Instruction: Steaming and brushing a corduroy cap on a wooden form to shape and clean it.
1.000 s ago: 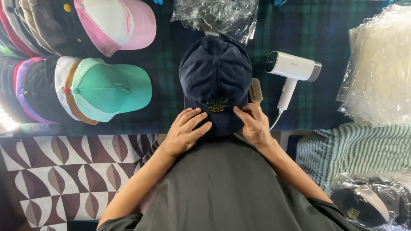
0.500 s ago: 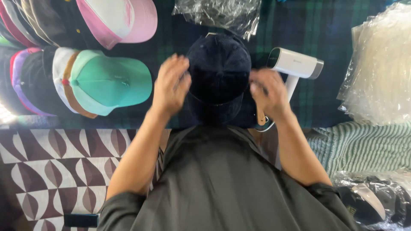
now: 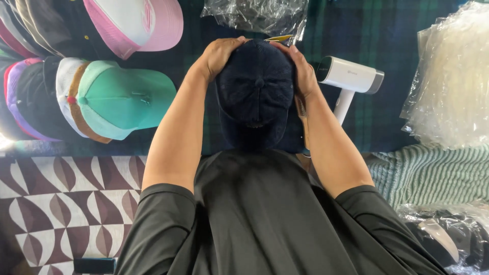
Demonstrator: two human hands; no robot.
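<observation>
Navy corduroy fills the middle of the scene: a dark baseball cap (image 3: 256, 91) is gripped between a person's two bare hands above a bench (image 3: 397, 51) draped in dark green plaid cloth. The left hand (image 3: 220, 53) curls over the cap's far left edge, fingers closed against the fabric; the right hand (image 3: 300, 69) clasps the opposite side, fingers wrapped over the crown. Both forearms rise from a dark grey shirt (image 3: 254, 219) below.

Just right of the right hand lies a white handheld steamer (image 3: 349, 76), its handle pointing toward the person. Beyond the hands, crumpled clear plastic bags (image 3: 257, 12) touch the cap's far edge. Left of the left hand sits a mint-green cap (image 3: 125, 97) fronting a nested stack, with a pink-and-white trucker cap (image 3: 140, 23) farther out. Well to the right, a heap of clear bags (image 3: 453, 86) rests above a striped green cloth (image 3: 433, 173). A brown-and-white patterned floor (image 3: 56, 203) shows lower left.
</observation>
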